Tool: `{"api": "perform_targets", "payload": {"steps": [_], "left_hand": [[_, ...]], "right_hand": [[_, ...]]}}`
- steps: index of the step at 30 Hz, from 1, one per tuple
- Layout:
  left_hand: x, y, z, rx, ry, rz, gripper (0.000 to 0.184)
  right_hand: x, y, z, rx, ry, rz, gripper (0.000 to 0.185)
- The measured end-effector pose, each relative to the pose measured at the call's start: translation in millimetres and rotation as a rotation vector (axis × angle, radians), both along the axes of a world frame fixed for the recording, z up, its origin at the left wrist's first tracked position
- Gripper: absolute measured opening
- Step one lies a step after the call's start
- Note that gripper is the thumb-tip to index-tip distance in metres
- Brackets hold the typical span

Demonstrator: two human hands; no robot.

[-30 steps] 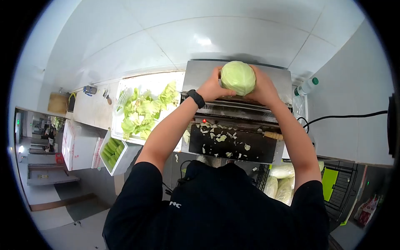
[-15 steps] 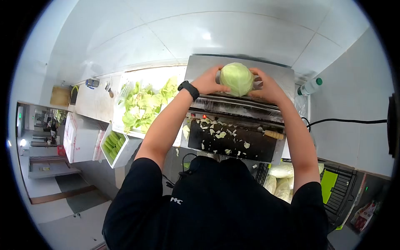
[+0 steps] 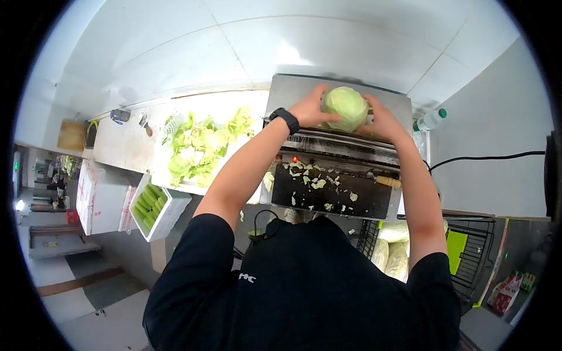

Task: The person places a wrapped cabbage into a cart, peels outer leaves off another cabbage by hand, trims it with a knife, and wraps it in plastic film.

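A round pale green cabbage (image 3: 346, 109) sits between my hands on the steel top of a wrapping machine (image 3: 293, 93). From the left, my left hand (image 3: 313, 109) touches it with fingers and thumb spread around its side; a black watch is on that wrist. My right hand (image 3: 380, 121) is curved around the cabbage's right side, its fingers at the surface. Just below the hands lies a roll of clear film (image 3: 345, 140). Nearer my body, cabbage scraps are scattered over the machine's black plate (image 3: 333, 190).
Loose leaves (image 3: 202, 146) lie on a white surface at left. Below them, a white foam box (image 3: 167, 216) holds green vegetables. A green-capped bottle (image 3: 430, 120) and a black cable (image 3: 486, 158) are at right. Wrapped cabbages (image 3: 389, 251) fill a crate at lower right.
The view has shifted a little. The cabbage and both hands now appear slightly farther right in the frame, and the cabbage looks somewhat turned between my hands.
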State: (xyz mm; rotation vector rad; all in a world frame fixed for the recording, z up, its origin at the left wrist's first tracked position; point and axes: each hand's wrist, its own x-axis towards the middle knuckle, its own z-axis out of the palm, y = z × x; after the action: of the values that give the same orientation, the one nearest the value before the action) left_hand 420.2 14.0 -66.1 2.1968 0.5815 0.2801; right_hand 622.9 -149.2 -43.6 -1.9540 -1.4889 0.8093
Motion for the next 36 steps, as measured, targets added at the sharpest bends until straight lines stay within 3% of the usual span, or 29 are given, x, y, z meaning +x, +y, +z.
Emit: {"api": "perform_targets", "payload": {"steps": [3, 7, 9, 10, 12, 13, 15, 17, 18, 19, 20, 21, 22, 23, 24, 25, 26, 28, 30, 32, 33, 34, 35, 36], "left_hand": [[-5, 6, -5, -0.172, -0.063, 0.034, 0.09], [-8, 12, -5, -0.181, -0.079, -0.017, 0.078], [-7, 13, -6, -0.192, -0.118, -0.006, 0.07], [-8, 11, -3, -0.194, -0.12, -0.011, 0.07], [-14, 8, 3, -0.139, -0.155, 0.031, 0.057], [-21, 8, 9, -0.141, -0.157, 0.022, 0.057], [-36, 4, 32, -0.077, -0.194, 0.089, 0.044], [-53, -40, 77, 0.299, -0.563, 0.155, 0.037], [-61, -64, 93, 0.292, -0.566, 0.142, 0.037], [-70, -89, 107, 0.498, -0.668, -0.15, 0.038], [-75, -100, 112, 0.705, -0.76, -0.443, 0.041], [-87, -93, 109, 0.706, -0.758, -0.441, 0.041], [-106, -75, 102, 0.77, -0.536, -0.323, 0.043], [-126, -55, 96, 0.832, -0.31, -0.199, 0.047], [-142, -33, 92, 0.675, -0.198, 0.201, 0.053], [-167, 1, 73, 0.068, -0.001, 0.456, 0.053], [-185, -5, 80, 0.273, -0.299, 0.551, 0.049], [-195, -36, 98, 0.682, -0.592, 0.535, 0.052], [-204, -69, 92, 0.978, -0.614, 0.206, 0.059], [-232, -39, 74, 0.996, 0.203, 0.343, 0.073], [-247, -19, 71, 0.44, -0.266, 0.564, 0.071], [-304, 19, 35, 0.215, 0.048, 0.631, 0.071], [-348, 27, 44, 0.164, 0.693, 0.645, 0.074], [-351, 0, 72, 0.597, 1.234, 0.733, 0.075]], "right_hand": [[3, -5, -6, 0.073, -0.151, 0.006, 0.103], [1, -10, -2, 0.006, -0.107, -0.087, 0.106], [4, -15, -9, 0.053, -0.129, -0.11, 0.083], [5, -18, -11, 0.051, -0.132, -0.115, 0.083], [7, -22, -13, 0.154, -0.189, -0.222, 0.047], [2, -27, 1, 0.152, -0.192, -0.23, 0.047], [-17, -39, 42, 0.0, -0.199, -0.427, 0.023], [-36, -40, 33, 0.362, -0.005, -0.479, 0.019], [-62, -30, 33, 0.365, 0.166, -0.509, 0.021], [-100, -23, 48, 0.266, 0.051, -0.402, 0.029], [-115, -22, 30, 0.498, 0.429, -0.04, 0.041], [-140, -16, 45, 0.421, 0.553, 0.155, 0.05], [-175, -20, 57, 0.691, 0.264, 0.154, 0.047], [-197, -27, 79, 0.6, 0.505, 0.086, 0.046], [-210, -27, 97, 0.504, 0.743, 0.014, 0.045], [-216, -23, 104, 0.512, 0.753, 0.028, 0.045], [-221, -20, 108, 0.573, 0.865, -0.053, 0.046], [-229, 4, 102, 0.651, 0.967, -0.112, 0.046], [-257, 39, 64, 0.401, 0.954, -0.044, 0.045], [-284, 33, 76, 0.083, 1.407, 0.098, 0.037], [-282, 21, 87, 0.214, 1.252, 0.138, 0.034], [-275, 15, 96, 0.352, 1.089, 0.173, 0.031], [-252, 9, 88, 0.483, 0.93, 0.274, 0.029], [-228, 0, 78, 0.517, 0.659, 0.291, 0.029]]}}
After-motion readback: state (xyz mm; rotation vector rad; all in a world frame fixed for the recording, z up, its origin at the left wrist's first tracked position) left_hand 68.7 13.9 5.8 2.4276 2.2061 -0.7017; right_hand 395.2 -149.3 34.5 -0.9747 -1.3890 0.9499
